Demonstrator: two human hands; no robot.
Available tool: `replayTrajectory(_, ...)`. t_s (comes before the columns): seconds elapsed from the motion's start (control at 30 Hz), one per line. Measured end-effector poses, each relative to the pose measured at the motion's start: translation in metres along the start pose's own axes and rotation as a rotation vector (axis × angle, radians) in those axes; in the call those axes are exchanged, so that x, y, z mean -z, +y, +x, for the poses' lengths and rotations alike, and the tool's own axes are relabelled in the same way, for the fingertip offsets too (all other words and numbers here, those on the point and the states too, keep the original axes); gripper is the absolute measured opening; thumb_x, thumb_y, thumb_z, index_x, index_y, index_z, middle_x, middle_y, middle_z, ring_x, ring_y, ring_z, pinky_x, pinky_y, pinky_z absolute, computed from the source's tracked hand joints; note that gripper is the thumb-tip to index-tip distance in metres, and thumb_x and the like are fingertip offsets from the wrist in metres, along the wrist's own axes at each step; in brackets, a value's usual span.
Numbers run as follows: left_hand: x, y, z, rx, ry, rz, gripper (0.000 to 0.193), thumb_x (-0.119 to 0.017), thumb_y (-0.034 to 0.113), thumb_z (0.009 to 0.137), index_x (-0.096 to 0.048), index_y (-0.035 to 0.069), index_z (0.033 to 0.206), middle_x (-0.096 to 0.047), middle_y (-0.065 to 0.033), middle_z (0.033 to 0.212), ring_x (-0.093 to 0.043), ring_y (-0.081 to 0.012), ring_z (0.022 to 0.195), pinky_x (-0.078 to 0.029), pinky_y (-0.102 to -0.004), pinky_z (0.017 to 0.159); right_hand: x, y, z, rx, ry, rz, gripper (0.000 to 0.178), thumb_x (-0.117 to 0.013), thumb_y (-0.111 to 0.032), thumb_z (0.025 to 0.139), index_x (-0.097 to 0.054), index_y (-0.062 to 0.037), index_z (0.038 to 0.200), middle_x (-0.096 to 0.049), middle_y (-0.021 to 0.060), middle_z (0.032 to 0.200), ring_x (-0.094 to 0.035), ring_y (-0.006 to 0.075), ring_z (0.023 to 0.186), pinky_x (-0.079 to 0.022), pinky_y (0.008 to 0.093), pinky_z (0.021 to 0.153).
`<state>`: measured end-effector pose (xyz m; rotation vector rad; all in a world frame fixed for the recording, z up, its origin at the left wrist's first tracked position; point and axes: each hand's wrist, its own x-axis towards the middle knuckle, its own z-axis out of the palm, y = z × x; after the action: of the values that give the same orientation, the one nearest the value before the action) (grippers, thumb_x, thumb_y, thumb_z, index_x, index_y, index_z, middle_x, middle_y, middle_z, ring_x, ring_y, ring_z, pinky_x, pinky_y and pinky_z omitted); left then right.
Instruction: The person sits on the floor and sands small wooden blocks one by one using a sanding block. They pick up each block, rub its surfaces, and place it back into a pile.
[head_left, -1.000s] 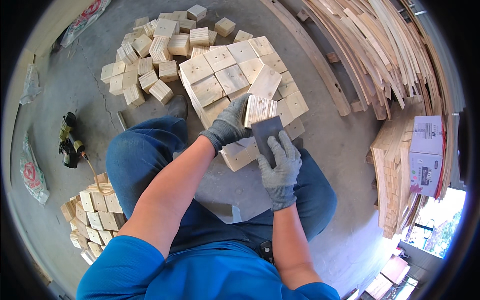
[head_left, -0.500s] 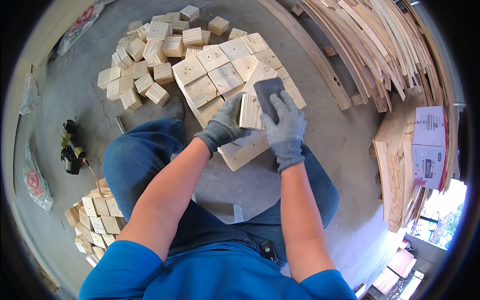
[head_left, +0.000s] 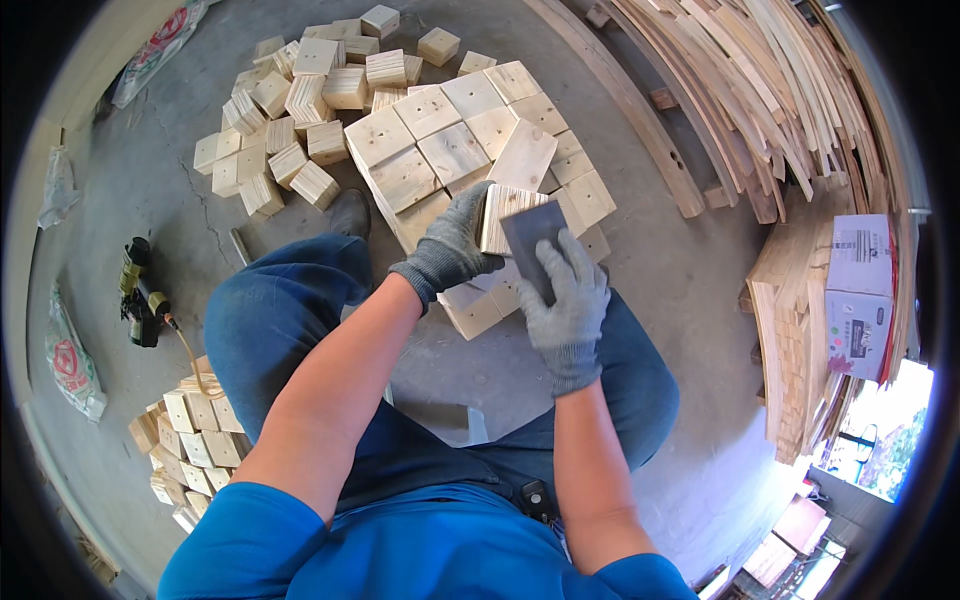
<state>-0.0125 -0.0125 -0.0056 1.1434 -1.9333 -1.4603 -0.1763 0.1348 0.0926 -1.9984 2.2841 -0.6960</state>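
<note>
In a grey knitted glove, my left hand [head_left: 452, 245] is closed round a square wooden block [head_left: 497, 222] with striped, layered sides. My right hand [head_left: 568, 305], gloved the same way, grips a dark grey flat sanding block [head_left: 533, 240]. The sanding block lies tilted over the right side of the wooden block and seems to touch it. Beneath both hands stands a stack of pale wooden blocks [head_left: 453, 153], set edge to edge in rows. One loose block [head_left: 526, 155] rests askew on the stack's top.
Loose wooden blocks [head_left: 308, 98] lie heaped at the far left. A nail gun [head_left: 140, 295] with a hose is on the floor at left, near another block pile [head_left: 203, 440]. Long boards [head_left: 735, 90] fill the far right, and a carton [head_left: 858, 297] sits below them.
My right hand has drawn the sanding block slightly down and toward me across the wooden block. My left hand keeps its hold and has hardly moved.
</note>
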Motion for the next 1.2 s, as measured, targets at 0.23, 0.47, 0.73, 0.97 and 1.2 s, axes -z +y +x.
replayTrajectory(0.23,0.001,-0.006,-0.001,-0.03,-0.01,-0.119,0.12,-0.101,0.017,0.066,-0.034,0.008,0.166,-0.055,-0.0142,0.153,-0.055,-0.0277,0.143,-0.044,-0.0383,0.123,-0.017,0.028,0.098,-0.023,-0.021,0.06,0.057,-0.088,-0.026,0.083,-0.073,-0.0162,0.138,-0.064,0.0108,0.152,-0.064,0.0403,0.127,-0.051,0.0512,0.109)
replayTrajectory(0.47,-0.009,-0.016,0.003,-0.067,-0.037,-0.24,0.119,-0.1,0.013,0.068,-0.031,0.009,0.166,-0.056,-0.0106,0.154,-0.056,-0.0247,0.142,-0.046,-0.0392,0.122,0.016,0.069,0.094,-0.264,0.053,0.226,0.061,-0.09,-0.025,0.083,-0.071,-0.0047,0.138,-0.068,0.0203,0.145,-0.065,0.0369,0.134,-0.05,0.0427,0.116)
replayTrajectory(0.73,-0.006,0.004,0.002,-0.034,-0.062,-0.332,0.112,-0.101,0.015,0.065,-0.039,0.006,0.158,-0.06,-0.0103,0.15,-0.058,-0.0236,0.14,-0.047,-0.0379,0.122,0.096,0.119,0.012,-0.621,0.211,0.533,0.064,-0.091,-0.015,0.087,-0.067,0.0008,0.143,-0.072,0.0189,0.141,-0.069,0.0272,0.128,-0.053,0.0363,0.11)
replayTrajectory(0.97,0.018,0.024,-0.02,-0.029,-0.046,-0.92,0.097,-0.098,0.025,0.08,-0.045,0.004,0.159,-0.063,-0.0114,0.153,-0.059,-0.0237,0.143,-0.051,-0.0418,0.12,0.116,0.136,-0.04,-0.82,0.42,0.801,0.063,-0.09,-0.012,0.088,-0.066,0.0037,0.143,-0.074,0.0165,0.134,-0.072,0.0203,0.116,-0.057,0.0323,0.101)
replayTrajectory(1.2,0.029,0.066,-0.063,-0.011,-0.109,-0.833,0.086,-0.095,0.014,0.082,-0.051,0.001,0.154,-0.068,-0.0135,0.145,-0.068,-0.0259,0.131,-0.058,-0.0393,0.111,0.117,0.134,-0.042,-0.762,0.384,0.818,0.062,-0.09,-0.011,0.088,-0.066,0.004,0.143,-0.074,0.0176,0.134,-0.072,0.022,0.117,-0.056,0.0325,0.103)
